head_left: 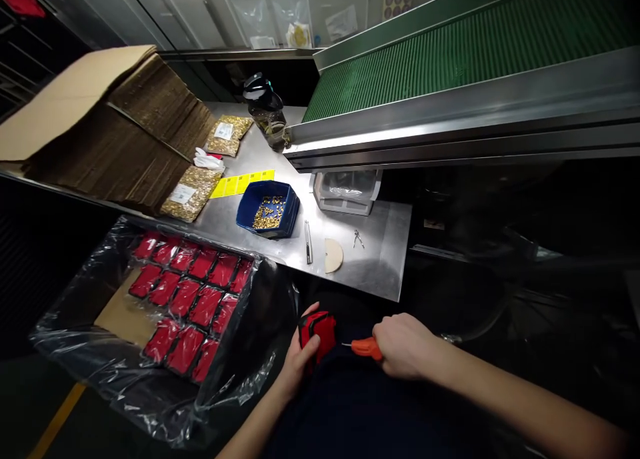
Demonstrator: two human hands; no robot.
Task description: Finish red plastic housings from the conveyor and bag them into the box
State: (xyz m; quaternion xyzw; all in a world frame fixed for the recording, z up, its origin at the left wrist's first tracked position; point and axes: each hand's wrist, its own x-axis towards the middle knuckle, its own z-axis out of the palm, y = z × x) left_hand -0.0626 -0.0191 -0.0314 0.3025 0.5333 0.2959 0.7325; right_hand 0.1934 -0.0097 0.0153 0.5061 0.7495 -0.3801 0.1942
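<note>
My left hand (299, 359) grips a small red pouch (320, 332) over my lap, below the table's front edge. My right hand (407, 346) is closed around an orange-handled tool (366, 347) whose thin metal tip points left at the pouch. To the left, a plastic-lined box (75, 326) holds several rows of matching red pouches (193, 299). A blue tray (246, 209) with small gold parts sits on the metal table (385, 259) ahead of my hands.
On the table lie a metal strip tool (308, 241), a beige half-disc (333, 254), small pliers (358, 238), a clear bin (346, 191), yellow labels (242, 182), bags of gold parts (190, 192) and a dark bottle (267, 112). Flattened cardboard (105, 122) is stacked left. A green conveyor (470, 52) runs at upper right.
</note>
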